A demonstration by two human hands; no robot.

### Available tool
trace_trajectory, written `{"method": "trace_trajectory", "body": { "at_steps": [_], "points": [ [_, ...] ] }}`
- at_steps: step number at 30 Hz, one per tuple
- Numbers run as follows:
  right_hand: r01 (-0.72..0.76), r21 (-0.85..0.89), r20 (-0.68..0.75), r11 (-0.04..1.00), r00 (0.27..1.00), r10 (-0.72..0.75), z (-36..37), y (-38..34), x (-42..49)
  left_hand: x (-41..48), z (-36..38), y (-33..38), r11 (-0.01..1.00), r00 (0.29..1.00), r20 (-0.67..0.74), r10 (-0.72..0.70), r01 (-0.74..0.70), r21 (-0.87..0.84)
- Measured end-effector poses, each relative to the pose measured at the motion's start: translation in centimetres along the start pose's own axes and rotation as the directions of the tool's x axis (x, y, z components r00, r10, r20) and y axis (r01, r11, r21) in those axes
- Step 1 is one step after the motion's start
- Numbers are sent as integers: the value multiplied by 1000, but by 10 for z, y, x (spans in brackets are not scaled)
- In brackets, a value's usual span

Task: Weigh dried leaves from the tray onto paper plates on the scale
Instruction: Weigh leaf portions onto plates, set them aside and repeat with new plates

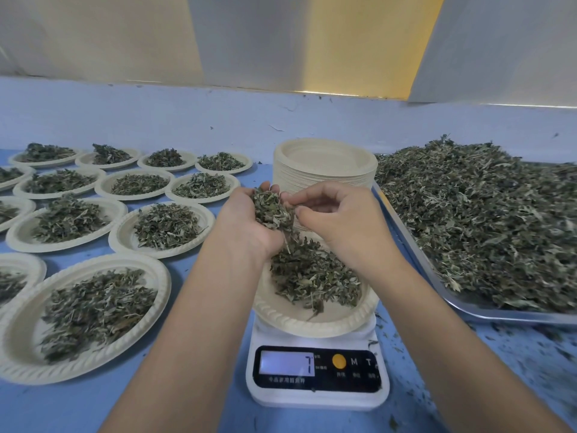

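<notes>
Above the scale's plate, at mid-frame: cups a handful of dried leaves [273, 210] in the left hand [246, 223], palm up, fingers curled round it. Lies long from twelve to six o'clock along the palm, spilling at its lower end toward the pile [312, 276] on the paper plate [312, 323] directly beneath. Meets the right hand [337, 223] at its three o'clock edge; seems to nip a few leaves there between thumb and bent fingers held together. Hangs just over the pile, so likely calls for only a small release straight down toward six, from either hand, both equally near. Shows 7 on the scale [318, 398] display [287, 364], at six of the plate. Backs onto a stack of empty plates [324, 164] at twelve. Borders the tray [468, 311] at three, heaped with loose leaves [484, 220]. Spreads filled plates [18, 345] from eight round to ten across the blue table [93, 407].
</notes>
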State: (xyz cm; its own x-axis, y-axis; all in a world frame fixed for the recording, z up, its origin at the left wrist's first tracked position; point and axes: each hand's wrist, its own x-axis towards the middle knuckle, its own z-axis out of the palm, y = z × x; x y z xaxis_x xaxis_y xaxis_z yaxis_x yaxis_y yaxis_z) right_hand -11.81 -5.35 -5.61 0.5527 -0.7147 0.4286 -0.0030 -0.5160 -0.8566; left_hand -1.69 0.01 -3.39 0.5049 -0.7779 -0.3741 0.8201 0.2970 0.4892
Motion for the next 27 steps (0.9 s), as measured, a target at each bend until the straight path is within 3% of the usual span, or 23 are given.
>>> {"method": "trace_trajectory", "body": {
  "at_steps": [9, 12, 15, 21, 27],
  "points": [
    [-28, 53, -62, 998, 998, 31, -4, -1, 2, -3, 9, -8, 999, 999, 34, -34, 34, -1],
    [-24, 80, -135, 996, 990, 35, -8, -2, 0, -3, 21, -13, 998, 998, 48, -50, 51, -31],
    [-18, 233, -254, 972, 964, 79, -14, -5, -1, -4, 39, -23, 996, 996, 77, -53, 58, -67],
    [-24, 631, -351, 775, 883, 312, -50, -4, 0, -3, 79, -72, 988, 982, 177, -66, 89, -128],
    [-29, 831, -338, 556, 767, 545, -96, 15, -1, 13, 101, -143, 971, 973, 179, -149, 178, -161]
  ]
}}
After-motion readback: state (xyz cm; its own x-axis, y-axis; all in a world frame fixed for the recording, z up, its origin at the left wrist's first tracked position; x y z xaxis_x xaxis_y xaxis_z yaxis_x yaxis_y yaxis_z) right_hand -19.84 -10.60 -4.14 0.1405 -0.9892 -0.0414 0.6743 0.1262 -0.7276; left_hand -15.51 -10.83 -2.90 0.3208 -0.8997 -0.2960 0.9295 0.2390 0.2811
